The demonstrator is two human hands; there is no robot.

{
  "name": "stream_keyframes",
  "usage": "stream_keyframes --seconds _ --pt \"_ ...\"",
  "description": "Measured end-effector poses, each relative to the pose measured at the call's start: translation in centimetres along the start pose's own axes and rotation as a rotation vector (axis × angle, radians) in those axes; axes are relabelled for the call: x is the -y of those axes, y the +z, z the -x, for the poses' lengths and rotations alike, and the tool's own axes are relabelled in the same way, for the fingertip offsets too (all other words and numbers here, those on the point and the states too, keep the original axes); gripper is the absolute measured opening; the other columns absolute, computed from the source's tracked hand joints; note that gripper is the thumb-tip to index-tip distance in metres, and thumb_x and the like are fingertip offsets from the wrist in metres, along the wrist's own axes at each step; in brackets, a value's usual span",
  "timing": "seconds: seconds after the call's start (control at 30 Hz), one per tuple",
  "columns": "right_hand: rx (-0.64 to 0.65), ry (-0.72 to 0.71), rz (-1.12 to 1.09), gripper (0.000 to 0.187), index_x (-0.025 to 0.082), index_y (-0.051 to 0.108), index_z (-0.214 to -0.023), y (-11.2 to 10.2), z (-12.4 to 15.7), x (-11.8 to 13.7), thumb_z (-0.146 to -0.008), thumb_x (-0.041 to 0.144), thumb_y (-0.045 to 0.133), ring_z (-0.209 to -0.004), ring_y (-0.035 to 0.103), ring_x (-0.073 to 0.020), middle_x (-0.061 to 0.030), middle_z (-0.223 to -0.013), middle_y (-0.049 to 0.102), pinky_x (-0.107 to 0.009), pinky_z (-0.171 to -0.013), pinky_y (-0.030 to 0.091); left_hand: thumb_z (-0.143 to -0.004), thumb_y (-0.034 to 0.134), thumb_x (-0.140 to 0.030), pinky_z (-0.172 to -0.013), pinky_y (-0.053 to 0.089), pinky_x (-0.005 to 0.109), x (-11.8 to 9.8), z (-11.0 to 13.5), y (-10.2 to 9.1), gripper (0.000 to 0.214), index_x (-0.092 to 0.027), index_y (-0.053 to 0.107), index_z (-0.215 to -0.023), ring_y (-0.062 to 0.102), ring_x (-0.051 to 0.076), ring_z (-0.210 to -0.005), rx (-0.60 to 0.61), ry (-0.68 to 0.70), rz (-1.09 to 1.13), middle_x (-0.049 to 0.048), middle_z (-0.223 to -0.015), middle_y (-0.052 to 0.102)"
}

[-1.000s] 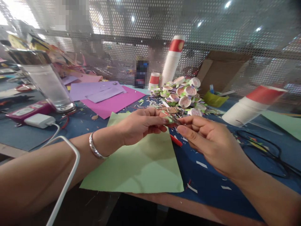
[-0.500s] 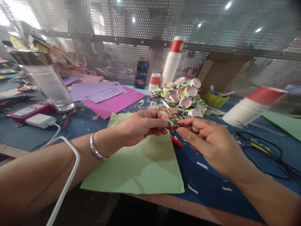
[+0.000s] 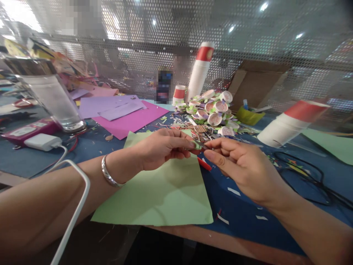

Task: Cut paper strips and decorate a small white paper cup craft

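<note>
Under both hands lies the blue table cover (image 3: 242, 217), and directly beneath the left hand (image 3: 161, 149) spreads a pale green paper sheet (image 3: 162, 191), its near edge running off the table's front. Beyond the left hand, well apart, a magenta sheet (image 3: 135, 121) lies with lilac sheets (image 3: 110, 105) on top; farther to that side stands a drinking glass (image 3: 53, 101). Past the fingertips of both hands sits a heap of cut paper-cup bases (image 3: 215, 112), and behind it a tall stack of paper cups (image 3: 200, 73). Off to the outside of the right hand (image 3: 242, 167), another cup stack (image 3: 292, 123) lies on its side.

The hands meet fingertip to fingertip. The left hand is curled nearly closed, thumb and forefinger pinching a small green paper scrap (image 3: 196, 144). The right hand, fingers loosely bent, pinches the same scrap from the opposite side; how firmly, I cannot tell. The scrap lies between the two hands, equally near both, its shape too small to judge. Just below the pinch, a red sliver (image 3: 204, 164) rests on the table.
</note>
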State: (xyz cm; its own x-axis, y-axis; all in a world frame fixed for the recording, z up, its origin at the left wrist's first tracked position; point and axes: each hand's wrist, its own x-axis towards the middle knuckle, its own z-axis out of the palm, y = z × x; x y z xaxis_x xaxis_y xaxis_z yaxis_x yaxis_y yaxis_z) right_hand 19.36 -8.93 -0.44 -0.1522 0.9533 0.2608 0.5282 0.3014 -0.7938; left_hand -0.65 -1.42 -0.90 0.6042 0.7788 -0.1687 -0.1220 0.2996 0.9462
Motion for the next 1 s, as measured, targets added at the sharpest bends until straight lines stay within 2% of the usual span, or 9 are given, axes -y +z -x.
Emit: stream_keyframes --seconds 0.17,0.3,0.57,0.87,1.0 --pt "0.010 0.009 0.002 0.041 0.021 0.071 -0.095 0.0 0.1 -0.1 -0.092 0.062 0.068 -0.044 0.032 -0.0088 0.0056 -0.055 0.051 -0.026 -0.039 0.018 -0.084 0.074 -0.010 -0.059 0.044 0.018 -0.1 0.0 0.1 0.016 -0.011 0.070 -0.069 0.057 0.005 -0.057 -0.011 -0.038 0.007 0.0076 -0.075 0.076" --pt "0.026 0.015 -0.004 0.042 0.020 0.070 -0.096 -0.1 0.2 -0.2 -0.092 0.062 0.067 -0.045 0.030 -0.0090 0.0076 -0.053 0.045 -0.026 -0.040 0.017 -0.086 0.072 -0.007 -0.056 0.044 0.016 -0.2 0.2 0.2 0.019 -0.011 0.069 -0.067 0.058 0.004 -0.054 -0.019 -0.053 0.015 0.0069 -0.072 0.075" --pt "0.066 0.054 -0.050 0.042 0.022 0.068 -0.093 -0.1 0.0 -0.2 -0.092 0.064 0.066 -0.046 0.030 -0.0096 0.0075 -0.057 0.047 -0.027 -0.042 0.023 -0.085 0.072 -0.005 -0.054 0.044 0.014 0.0 0.1 0.3 0.019 -0.010 0.068 -0.067 0.057 0.004 -0.053 -0.019 -0.050 0.034 0.0063 -0.070 0.074" --pt "0.106 0.066 -0.083 0.044 0.020 0.066 -0.093 0.0 0.1 -0.2 -0.093 0.065 0.065 -0.047 0.028 -0.0084 0.0082 -0.058 0.041 -0.026 -0.040 0.018 -0.089 0.065 -0.002 -0.052 0.046 0.011 -1.0 0.3 0.4 0.025 -0.010 0.068 -0.066 0.056 0.003 -0.048 -0.028 -0.169 0.057 0.0035 -0.064 0.072" --pt "0.129 0.102 -0.132 0.042 0.021 0.064 -0.093 -0.1 0.2 -0.6 -0.095 0.063 0.063 -0.047 0.025 -0.0082 0.0098 -0.057 0.035 -0.026 -0.041 0.015 -0.088 0.067 -0.003 -0.053 0.046 0.011 -0.8 0.2 0.4 0.023 -0.011 0.068 -0.067 0.057 0.003 -0.050 -0.009 -0.131 0.062 0.0035 -0.065 0.072"
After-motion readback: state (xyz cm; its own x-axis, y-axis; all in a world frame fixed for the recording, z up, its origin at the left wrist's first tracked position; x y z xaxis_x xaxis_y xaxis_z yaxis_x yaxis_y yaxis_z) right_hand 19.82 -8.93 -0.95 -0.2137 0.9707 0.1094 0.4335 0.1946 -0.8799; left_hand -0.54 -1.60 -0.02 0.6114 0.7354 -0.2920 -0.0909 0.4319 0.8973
